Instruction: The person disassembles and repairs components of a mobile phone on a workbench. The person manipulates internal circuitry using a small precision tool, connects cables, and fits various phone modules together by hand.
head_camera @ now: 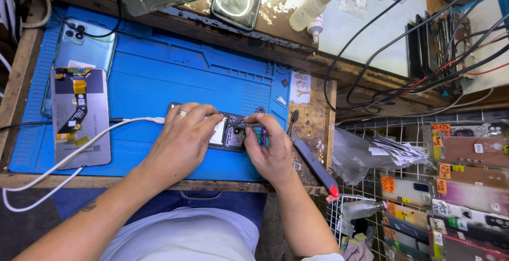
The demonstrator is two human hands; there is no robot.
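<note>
On the blue work mat (159,81), near its front edge, lies an opened phone (229,131) with the back cover off, so that its dark inner frame and a pale part of the inside are visible. The left hand (183,139) rests over the left half of this phone and covers it; its fingers (204,115) are curled down on the body and press it flat on the mat. A ring is on one of them. The right hand (271,152) is at the right end of the phone, with the thumb and first finger pinched narrow on a thin tool (263,135) with a purple handle, whose tip touches the upper right part of the frame; what the tip touches is too small to tell. A white cable (101,134) runs from the front left side to the left end of the phone. To the left, well apart, a screen unit (80,117) lies face down with its flex ribbons up, partly over a light green back cover (93,51). Right of the mat, on the worn wooden tabletop (313,128), lie a small dark brush (293,119) and a flat tool with a red tip (316,165). In my judgement the work is in the middle: the phone is already open and the parts are set aside, but the inside is not finished and nothing is closed again.
</note>
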